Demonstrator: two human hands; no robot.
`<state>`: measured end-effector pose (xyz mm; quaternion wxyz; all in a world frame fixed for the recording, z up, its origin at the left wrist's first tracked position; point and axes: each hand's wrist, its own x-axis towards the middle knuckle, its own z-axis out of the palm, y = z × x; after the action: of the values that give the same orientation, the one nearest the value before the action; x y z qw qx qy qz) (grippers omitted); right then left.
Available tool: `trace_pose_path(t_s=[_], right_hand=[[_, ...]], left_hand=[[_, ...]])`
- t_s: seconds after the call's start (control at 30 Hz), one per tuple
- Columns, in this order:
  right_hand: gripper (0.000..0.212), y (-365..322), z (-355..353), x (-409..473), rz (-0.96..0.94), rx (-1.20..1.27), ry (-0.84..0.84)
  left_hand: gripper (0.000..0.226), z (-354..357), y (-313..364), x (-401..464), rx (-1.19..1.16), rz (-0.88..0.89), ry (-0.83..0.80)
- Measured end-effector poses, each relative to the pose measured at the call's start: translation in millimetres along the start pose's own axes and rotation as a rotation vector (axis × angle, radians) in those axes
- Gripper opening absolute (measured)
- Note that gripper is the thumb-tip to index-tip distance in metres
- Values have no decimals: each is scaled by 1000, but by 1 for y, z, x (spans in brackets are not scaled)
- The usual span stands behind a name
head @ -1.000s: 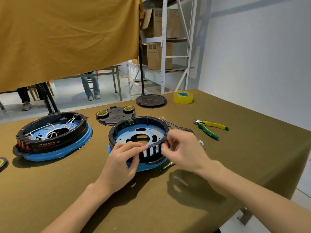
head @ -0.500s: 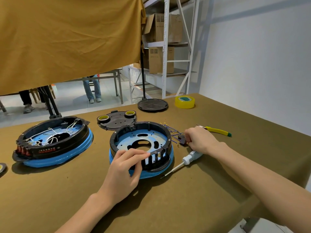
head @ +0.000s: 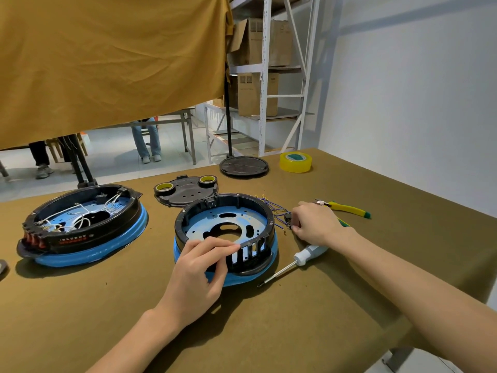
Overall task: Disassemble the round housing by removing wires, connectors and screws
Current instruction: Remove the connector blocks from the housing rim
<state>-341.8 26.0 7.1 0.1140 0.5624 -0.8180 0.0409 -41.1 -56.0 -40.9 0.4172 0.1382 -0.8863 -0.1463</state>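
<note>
your work surface is a table (head: pixel 295 332) under olive-brown cloth, with a mustard curtain (head: pixel 107 63) hanging over its far edge and a white shelf rack (head: pixel 265 76) of cardboard boxes behind it. at your left sits a second housing (head: pixel 80 227), black ring on a blue base, its white wires coiled inside. the round housing (head: pixel 226 232) you are working on lies in the middle of the table, just in front of you, open side up, with its blue perforated plate showing inside the black ring. beyond it lies a black cover plate (head: pixel 185 192) with two small tape rolls resting on it, and further back a round black disc (head: pixel 244 166) and a yellow tape roll (head: pixel 295 162). your left hand (head: pixel 196 273) is clamped on the near rim of the housing, fingers over the top edge beside the slotted wall. your right hand (head: pixel 317 224) is closed around a small black connector (head: pixel 288 219) just outside the housing's right side; thin blue-purple wires (head: pixel 271 208) run from it toward the rim. a white-handled screwdriver (head: pixel 293 262) lies on the cloth just below that wrist, tip pointing toward you, and yellow-green pliers (head: pixel 349 210) rest just behind your right hand.
</note>
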Motion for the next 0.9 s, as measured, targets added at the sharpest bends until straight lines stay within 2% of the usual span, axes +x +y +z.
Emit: trace_pose_path(t_s=[0.13, 0.33, 0.4, 0.5, 0.57, 0.63, 0.7, 0.9], right_hand=[[17, 1, 4, 1, 13, 51, -17], [32, -1, 7, 5, 81, 9, 23], [33, -5, 3, 1, 96, 7, 84], [31, -6, -1, -20, -56, 195, 143], [30, -6, 0, -39, -196, 291, 43], [30, -6, 7, -56, -234, 312, -49], [30, -3, 17, -66, -215, 325, -49], [28, 18, 25, -57, -67, 268, 108]], left_hand=[[44, 0, 1, 0, 8, -17, -14], [44, 0, 2, 1, 5, 0, -9], [44, 0, 1, 1, 4, -2, -6], [43, 0, 0, 1, 2, 1, -5], [41, 0, 1, 1, 11, 5, -5], [40, 0, 3, 2, 18, 7, -4], [40, -1, 4, 2, 29, 16, -6], [41, -4, 9, -1, 53, 10, -10]])
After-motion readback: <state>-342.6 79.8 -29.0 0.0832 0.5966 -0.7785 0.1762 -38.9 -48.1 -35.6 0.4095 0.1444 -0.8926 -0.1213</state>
